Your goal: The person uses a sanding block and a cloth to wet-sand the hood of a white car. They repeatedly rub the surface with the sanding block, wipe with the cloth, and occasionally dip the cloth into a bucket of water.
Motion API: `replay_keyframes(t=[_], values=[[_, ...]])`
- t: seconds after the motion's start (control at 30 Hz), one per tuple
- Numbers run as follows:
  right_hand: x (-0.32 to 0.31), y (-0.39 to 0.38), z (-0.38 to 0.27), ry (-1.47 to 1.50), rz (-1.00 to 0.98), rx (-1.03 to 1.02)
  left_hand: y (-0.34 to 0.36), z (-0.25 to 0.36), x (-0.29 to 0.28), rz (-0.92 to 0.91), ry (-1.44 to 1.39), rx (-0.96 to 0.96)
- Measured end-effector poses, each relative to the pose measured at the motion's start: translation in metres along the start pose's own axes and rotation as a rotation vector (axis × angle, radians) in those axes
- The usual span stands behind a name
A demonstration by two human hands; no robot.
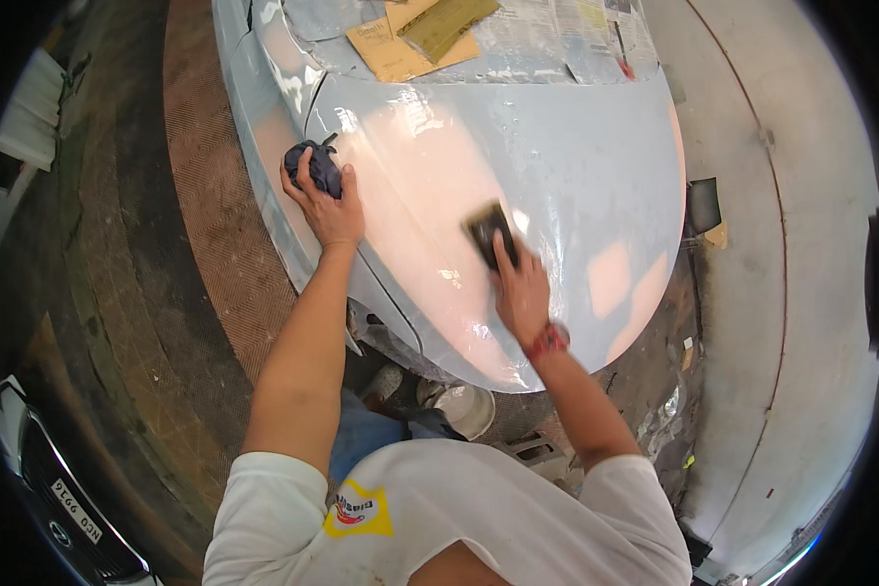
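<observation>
brown paper sheets (415, 39) | newspaper masking (557, 29) | white bucket (464, 405) | parked car (54, 488)

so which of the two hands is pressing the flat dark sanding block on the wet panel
The right hand, with the red wristband, presses the flat dark sanding block on the glossy pale car panel. The left hand grips a crumpled dark blue cloth instead.

Pale grey car hood (557, 166) — pink patches, dark blue rag (314, 166), black sanding block (486, 230)

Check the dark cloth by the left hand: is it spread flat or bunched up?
Bunched up. The dark cloth sits as a crumpled wad under the fingers of the left hand on the wet, glossy car panel.
</observation>
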State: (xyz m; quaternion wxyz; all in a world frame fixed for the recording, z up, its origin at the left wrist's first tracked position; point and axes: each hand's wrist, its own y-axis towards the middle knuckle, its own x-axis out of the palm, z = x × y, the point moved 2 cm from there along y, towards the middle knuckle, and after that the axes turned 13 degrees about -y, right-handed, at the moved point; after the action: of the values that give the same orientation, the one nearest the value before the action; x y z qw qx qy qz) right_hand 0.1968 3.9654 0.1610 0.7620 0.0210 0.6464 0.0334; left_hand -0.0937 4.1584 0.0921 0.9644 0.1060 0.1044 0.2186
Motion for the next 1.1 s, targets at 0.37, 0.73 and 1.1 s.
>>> replay_keyframes(t=[0.37, 0.73, 1.1], values=[[-0.018, 0.116, 0.016, -0.096, 0.098, 0.046, -0.004, 0.007, 0.004, -0.022, -0.090, -0.017], [-0.030, 0.157, -0.040, -0.058, 0.181, -0.075, -0.005, 0.006, 0.008, 0.009, -0.087, 0.028], [-0.033, 0.093, -0.081, -0.081, 0.077, -0.198, -0.001, 0.004, 0.003, 0.037, -0.074, 0.081]])
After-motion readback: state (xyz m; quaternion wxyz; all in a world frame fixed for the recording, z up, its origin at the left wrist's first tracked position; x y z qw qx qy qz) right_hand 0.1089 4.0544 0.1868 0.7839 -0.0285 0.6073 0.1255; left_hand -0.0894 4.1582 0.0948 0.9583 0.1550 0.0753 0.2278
